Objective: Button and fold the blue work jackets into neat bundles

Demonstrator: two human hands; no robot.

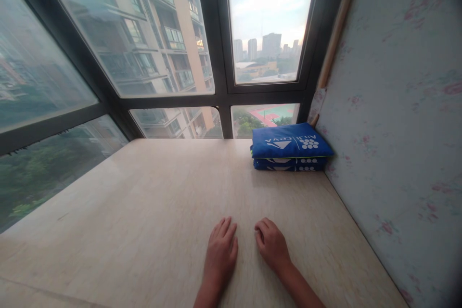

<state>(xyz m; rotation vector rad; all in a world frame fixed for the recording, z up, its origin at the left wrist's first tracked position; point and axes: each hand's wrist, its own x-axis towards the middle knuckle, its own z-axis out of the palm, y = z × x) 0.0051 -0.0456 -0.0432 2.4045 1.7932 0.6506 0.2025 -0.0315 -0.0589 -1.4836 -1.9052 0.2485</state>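
Blue folded bundles (288, 147) are stacked on the window ledge (144, 202), beside the flowered wall (390, 154). Nearer, the left hand (221, 252) is laid flat, thumb apart; the right hand (271, 244) is loosely curled, thumb slightly parted.

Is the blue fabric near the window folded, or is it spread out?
Folded: the blue fabric sits as a compact, thick stack, with layered edges at its front, on the pale surface.

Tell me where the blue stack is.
In the head view, the blue stack sits right of centre on the ledge, beside the flowered wall, beyond the right hand.
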